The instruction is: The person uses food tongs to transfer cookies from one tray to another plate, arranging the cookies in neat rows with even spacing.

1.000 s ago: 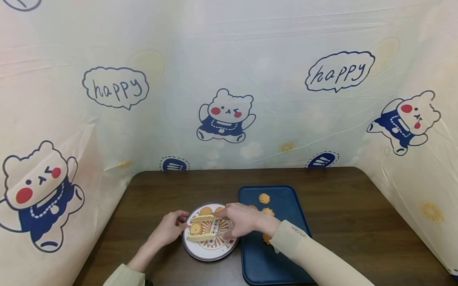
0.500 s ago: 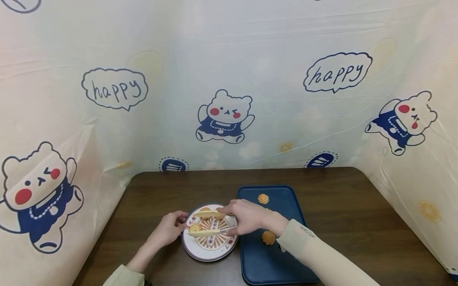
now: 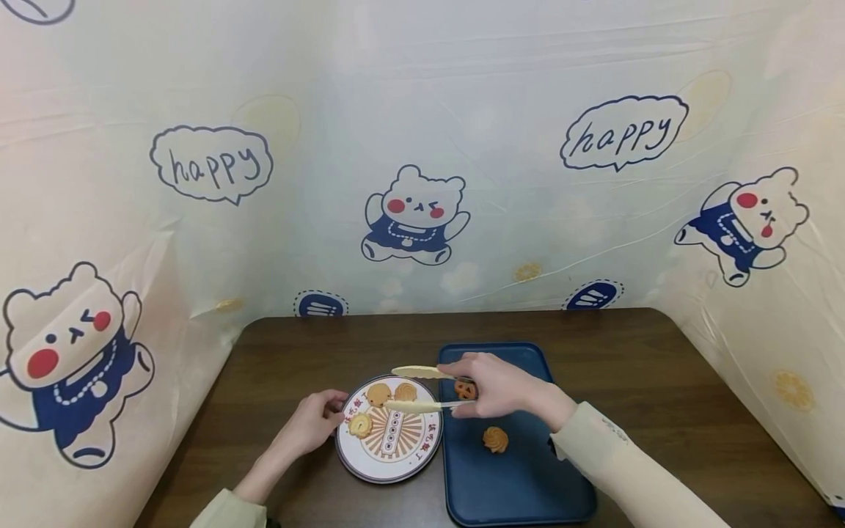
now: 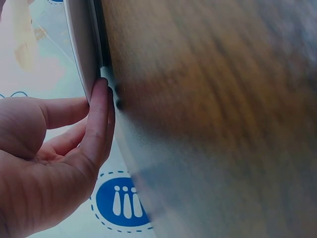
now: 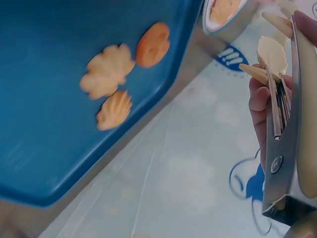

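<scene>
My left hand (image 3: 309, 423) pinches the left rim of a white patterned plate (image 3: 389, 466); in the left wrist view the thumb lies on one face of the plate (image 4: 81, 44) and fingers on the other. A ring-shaped cookie (image 3: 360, 425) and two round cookies, one plain (image 3: 379, 395) and one ridged (image 3: 405, 391), lie on it. My right hand (image 3: 491, 385) holds metal tongs with cream tips (image 3: 416, 405), spread apart with nothing visible between them, above the gap between plate and tray. The right wrist view shows the tongs (image 5: 282, 124) at its right edge.
Right of the plate lies a blue tray (image 3: 515, 491). It bears a pretzel-shaped cookie (image 3: 465, 389) and a swirled cookie (image 3: 495, 440); the right wrist view also shows a flower-shaped cookie (image 5: 107, 72). A printed cloth (image 3: 515, 220) hangs behind the brown table (image 3: 634, 389).
The tongs were around the ring-shaped cookie over the plate. My right hand has drawn them up and right towards the tray, leaving that cookie on the plate. The left hand stays put.
</scene>
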A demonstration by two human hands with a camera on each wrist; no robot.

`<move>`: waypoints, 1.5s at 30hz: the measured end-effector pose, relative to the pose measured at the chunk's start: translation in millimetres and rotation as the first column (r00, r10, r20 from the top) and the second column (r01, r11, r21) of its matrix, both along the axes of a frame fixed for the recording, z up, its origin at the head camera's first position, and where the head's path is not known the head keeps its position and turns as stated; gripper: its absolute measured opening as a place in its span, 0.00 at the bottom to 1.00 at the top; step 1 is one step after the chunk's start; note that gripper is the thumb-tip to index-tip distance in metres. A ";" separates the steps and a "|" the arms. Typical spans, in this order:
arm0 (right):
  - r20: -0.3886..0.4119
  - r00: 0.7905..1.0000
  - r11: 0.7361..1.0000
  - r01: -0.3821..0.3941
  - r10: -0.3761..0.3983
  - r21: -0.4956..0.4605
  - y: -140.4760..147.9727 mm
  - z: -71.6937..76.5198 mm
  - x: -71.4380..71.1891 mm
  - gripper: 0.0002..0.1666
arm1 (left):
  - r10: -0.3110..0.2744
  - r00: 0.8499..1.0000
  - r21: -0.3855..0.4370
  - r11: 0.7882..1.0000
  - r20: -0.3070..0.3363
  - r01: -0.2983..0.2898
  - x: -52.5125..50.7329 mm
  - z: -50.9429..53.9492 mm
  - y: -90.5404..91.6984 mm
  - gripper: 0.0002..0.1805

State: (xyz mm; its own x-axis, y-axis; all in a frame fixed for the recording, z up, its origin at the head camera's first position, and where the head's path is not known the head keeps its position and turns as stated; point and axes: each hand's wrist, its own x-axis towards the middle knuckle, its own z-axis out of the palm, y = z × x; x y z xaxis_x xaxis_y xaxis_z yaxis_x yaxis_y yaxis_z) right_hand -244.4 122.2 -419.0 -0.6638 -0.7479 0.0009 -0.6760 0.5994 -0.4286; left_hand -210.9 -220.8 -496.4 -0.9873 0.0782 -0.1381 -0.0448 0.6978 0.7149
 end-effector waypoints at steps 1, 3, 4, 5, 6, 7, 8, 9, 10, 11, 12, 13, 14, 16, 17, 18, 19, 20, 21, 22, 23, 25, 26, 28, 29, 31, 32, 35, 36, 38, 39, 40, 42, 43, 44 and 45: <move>-0.005 1.000 1.000 0.012 -0.012 -0.005 4.5 0.8 -0.1 0.41 | 0.000 1.000 0.000 1.000 0.001 0.000 -0.3 0.0 0.1 0.18; -0.012 0.999 0.999 0.038 -0.038 -0.015 13.6 2.5 -0.1 0.41 | 0.000 1.000 -0.001 1.000 -0.001 0.000 -0.6 0.2 0.5 0.18; -0.015 0.999 0.999 0.049 -0.049 -0.020 18.1 3.0 -0.3 0.41 | 0.001 1.000 -0.001 1.000 -0.002 -0.001 -0.4 0.6 0.6 0.18; -0.020 0.998 0.998 0.058 -0.058 -0.024 22.3 3.2 -0.5 0.41 | 0.002 1.000 0.000 1.000 -0.001 -0.002 -0.4 0.8 0.7 0.18; -0.028 0.997 0.998 0.064 -0.065 -0.028 26.7 3.0 -1.0 0.41 | -0.002 1.000 -0.001 1.000 -0.004 0.002 -0.3 1.1 0.8 0.18; -0.033 0.997 0.997 0.072 -0.073 -0.031 30.9 2.6 -1.3 0.41 | -0.002 1.000 0.000 1.000 -0.003 0.002 -0.1 1.4 0.9 0.18; -0.038 0.996 0.996 0.083 -0.084 -0.031 35.1 2.3 -1.7 0.41 | 0.001 1.000 0.001 1.000 -0.001 -0.001 0.2 1.7 1.0 0.18; -0.042 0.995 0.995 0.091 -0.093 -0.030 39.0 1.2 -2.4 0.41 | 0.004 1.000 0.001 1.000 0.001 -0.004 0.4 1.6 1.0 0.18; -0.045 0.994 0.995 0.098 -0.100 -0.031 42.8 0.1 -3.0 0.41 | 0.003 1.000 0.003 1.000 0.002 -0.003 0.7 1.8 1.1 0.18; -0.049 0.993 0.994 0.103 -0.105 -0.035 46.7 -1.4 -3.9 0.41 | 0.005 1.000 0.003 1.000 0.003 -0.005 0.8 1.4 1.0 0.18; -0.050 0.992 0.993 0.110 -0.112 -0.038 50.5 -2.6 -4.5 0.42 | 0.006 1.000 0.004 1.000 0.003 -0.006 0.7 1.1 0.9 0.18; -0.049 0.992 0.992 0.118 -0.120 -0.043 54.5 -4.3 -5.3 0.42 | 0.008 1.000 0.004 1.000 0.005 -0.008 0.8 0.7 0.8 0.18; -0.048 0.991 0.991 0.125 -0.128 -0.049 58.3 -5.8 -6.2 0.42 | 0.011 1.000 0.004 1.000 0.006 -0.011 0.7 0.2 0.6 0.18; -0.046 0.989 0.989 0.134 -0.137 -0.065 65.5 -8.7 -8.2 0.42 | 0.008 1.000 0.004 1.000 0.005 -0.008 0.2 -0.5 0.2 0.18; -0.047 0.988 0.987 0.142 -0.146 -0.071 69.1 -10.4 -9.6 0.42 | 0.011 1.000 0.004 1.000 0.006 -0.011 0.1 -1.0 0.0 0.18; -0.044 0.987 0.985 0.151 -0.155 -0.079 72.8 -11.9 -10.8 0.42 | 0.012 1.000 0.005 1.000 0.006 -0.012 0.1 -1.1 -0.2 0.18; -0.040 0.986 0.984 0.160 -0.164 -0.082 76.3 -13.4 -12.0 0.42 | 0.010 1.000 0.004 1.000 0.003 -0.010 0.2 -1.0 -0.3 0.18; -0.039 0.984 0.982 0.169 -0.172 -0.084 79.5 -14.5 -13.1 0.42 | 0.008 1.000 0.005 1.000 -0.001 -0.008 0.2 -0.8 -0.2 0.18; -0.038 0.983 0.981 0.178 -0.181 -0.083 83.0 -15.8 -14.2 0.42 | 0.006 1.000 0.006 1.000 -0.006 -0.006 0.4 -0.7 -0.2 0.18; -0.032 0.981 0.979 0.187 -0.191 -0.085 86.6 -17.4 -15.4 0.42 | 0.003 1.000 0.007 1.000 -0.009 -0.003 0.4 -0.7 -0.2 0.18; -0.028 0.979 0.977 0.198 -0.200 -0.085 90.2 -18.8 -16.4 0.42 | 0.003 1.000 0.008 1.000 -0.011 -0.003 0.6 -0.5 -0.1 0.17; -0.017 0.976 0.974 0.214 -0.216 -0.079 96.8 -22.1 -18.6 0.42 | -0.001 1.000 0.006 1.000 -0.017 0.002 0.9 0.1 0.1 0.17; -0.011 0.975 0.972 0.221 -0.222 -0.077 100.1 -24.0 -19.7 0.42 | 0.000 1.000 0.008 1.000 -0.016 0.000 1.0 0.2 0.3 0.17; 0.001 0.971 0.969 0.237 -0.238 -0.071 106.3 -28.1 -22.3 0.42 | 0.001 1.000 0.007 1.000 -0.014 -0.001 0.9 0.2 0.6 0.17; 0.007 0.970 0.968 0.242 -0.242 -0.069 109.1 -30.0 -23.7 0.42 | 0.001 1.000 0.006 1.000 -0.014 -0.001 1.0 0.3 0.7 0.17; 0.021 0.968 0.966 0.250 -0.249 -0.071 114.0 -33.7 -26.7 0.42 | 0.002 1.000 0.003 1.000 -0.012 -0.002 0.9 0.5 0.8 0.18; 0.024 0.967 0.964 0.254 -0.253 -0.072 116.2 -35.3 -28.1 0.41 | 0.002 1.000 0.001 1.000 -0.012 -0.002 0.7 0.3 0.9 0.18; 0.036 0.966 0.963 0.259 -0.257 -0.076 121.6 -39.4 -32.3 0.41 | 0.004 1.000 -0.003 1.000 -0.015 -0.004 0.6 0.1 0.5 0.17; 0.040 0.964 0.962 0.264 -0.262 -0.075 122.9 -40.4 -33.4 0.41 | 0.004 1.000 -0.003 1.000 -0.016 -0.004 0.5 0.0 0.4 0.17; 0.041 0.963 0.961 0.269 -0.267 -0.064 125.3 -42.6 -35.3 0.41 | 0.003 1.000 -0.003 1.000 -0.018 -0.003 0.4 -0.3 0.1 0.17; 0.043 0.962 0.961 0.271 -0.269 -0.058 126.2 -43.4 -36.0 0.41 | 0.002 1.000 -0.002 1.000 -0.018 -0.002 0.4 -0.6 -0.1 0.17; 0.048 0.961 0.960 0.275 -0.273 -0.052 127.0 -44.1 -36.6 0.41 | 0.001 1.000 -0.001 1.000 -0.017 -0.001 0.5 -0.7 -0.3 0.17; 0.053 0.958 0.958 0.283 -0.281 -0.042 128.3 -45.3 -37.4 0.41 | 0.000 1.000 0.003 1.000 -0.016 0.000 0.4 -1.0 -0.4 0.17; 0.052 0.958 0.958 0.284 -0.282 -0.037 128.9 -45.8 -37.9 0.41 | 0.000 1.000 0.003 1.000 -0.014 0.000 0.4 -1.2 -0.5 0.17; 0.055 0.957 0.957 0.287 -0.285 -0.034 129.4 -46.1 -38.2 0.41 | -0.002 1.000 0.005 1.000 -0.013 0.002 0.2 -1.5 -0.5 0.17; 0.058 0.956 0.956 0.290 -0.288 -0.034 129.8 -46.5 -38.7 0.41 | 0.003 1.000 0.007 1.000 -0.010 -0.002 0.5 -1.6 -0.6 0.17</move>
